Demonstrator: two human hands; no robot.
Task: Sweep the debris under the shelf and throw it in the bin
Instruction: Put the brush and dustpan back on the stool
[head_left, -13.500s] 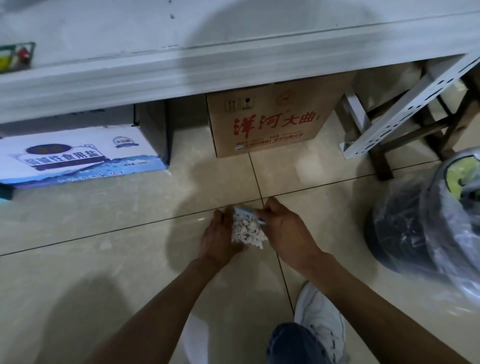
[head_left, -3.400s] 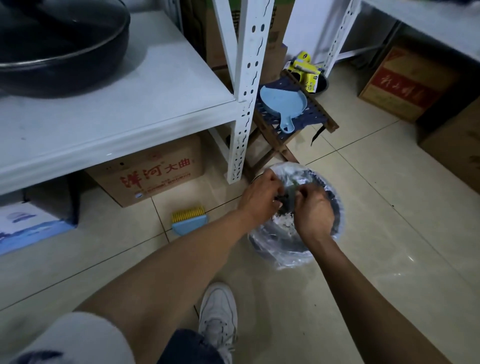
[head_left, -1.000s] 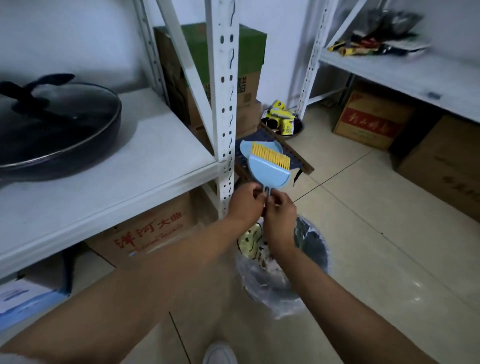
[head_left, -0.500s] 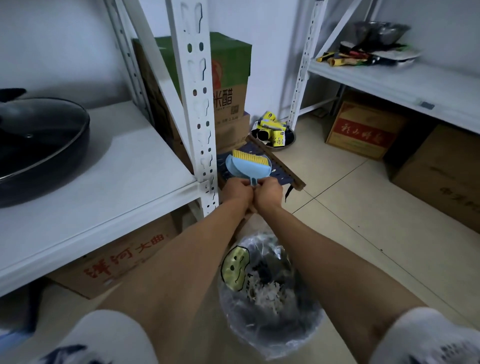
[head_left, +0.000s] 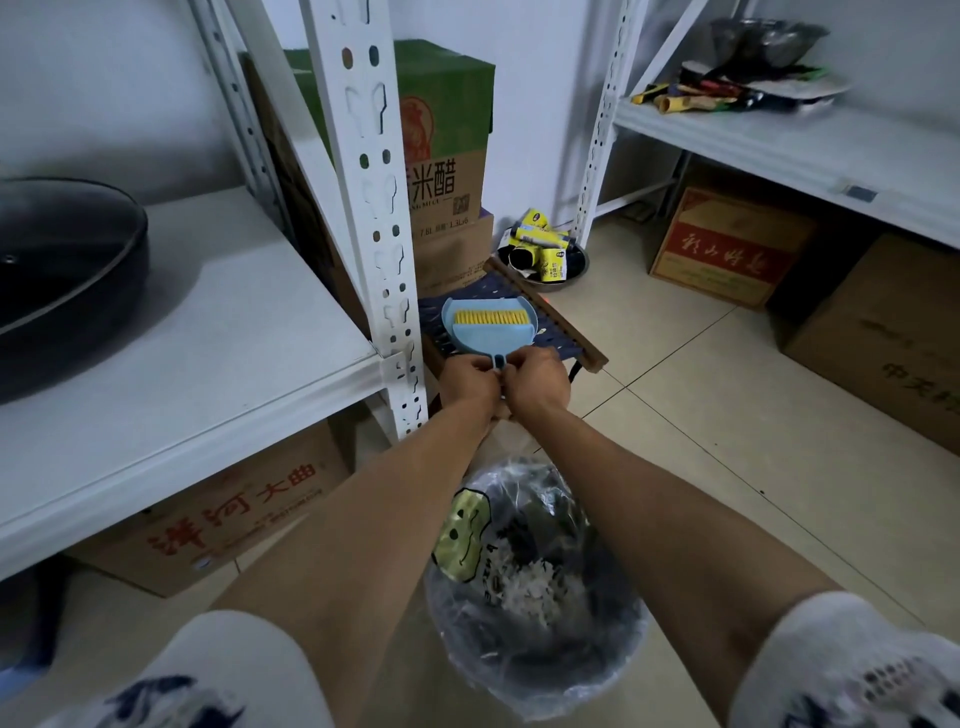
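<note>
Both hands are pinched on the handle of the blue dustpan (head_left: 488, 332), left hand (head_left: 470, 382) and right hand (head_left: 537, 382) fingers pressed together, probably to clip the yellow brush (head_left: 488, 317) in for storage. Debris (head_left: 535, 592) sits in the bin (head_left: 540, 670), near side.

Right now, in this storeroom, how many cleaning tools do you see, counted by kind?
Blue dustpan: 1
Hand brush with yellow bristles: 1
Bin lined with a clear bag: 1
Total: 3
</note>
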